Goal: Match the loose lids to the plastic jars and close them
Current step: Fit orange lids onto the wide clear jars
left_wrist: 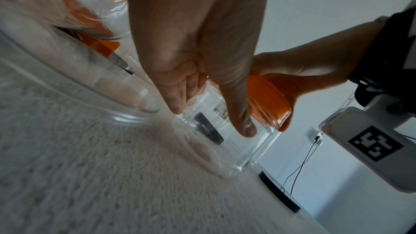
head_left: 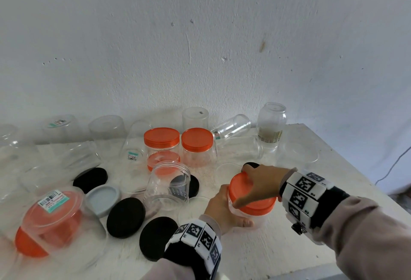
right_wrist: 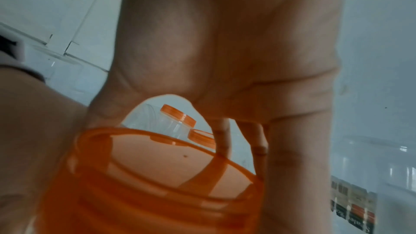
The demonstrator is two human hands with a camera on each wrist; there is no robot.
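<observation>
A clear plastic jar (head_left: 249, 215) stands near the table's front, right of centre, with an orange lid (head_left: 246, 197) on top. My left hand (head_left: 224, 210) is wrapped round the jar's body (left_wrist: 227, 131). From above, my right hand (head_left: 260, 184) grips the orange lid (right_wrist: 157, 175) with fingers curled over its rim. Two closed jars with orange lids (head_left: 161, 136) (head_left: 197, 139) stand behind. One open clear jar (head_left: 168, 185) sits in the middle. Loose black lids (head_left: 126, 217) (head_left: 156, 237) (head_left: 90, 179) and a grey lid (head_left: 103, 199) lie left of my hands.
Several clear jars stand upside down or lie along the back wall (head_left: 106, 133) (head_left: 231, 127). A big inverted jar (head_left: 57, 224) covers an orange lid at front left. Clear lids (head_left: 229, 169) lie about. The table's right edge (head_left: 360, 182) is close to my right arm.
</observation>
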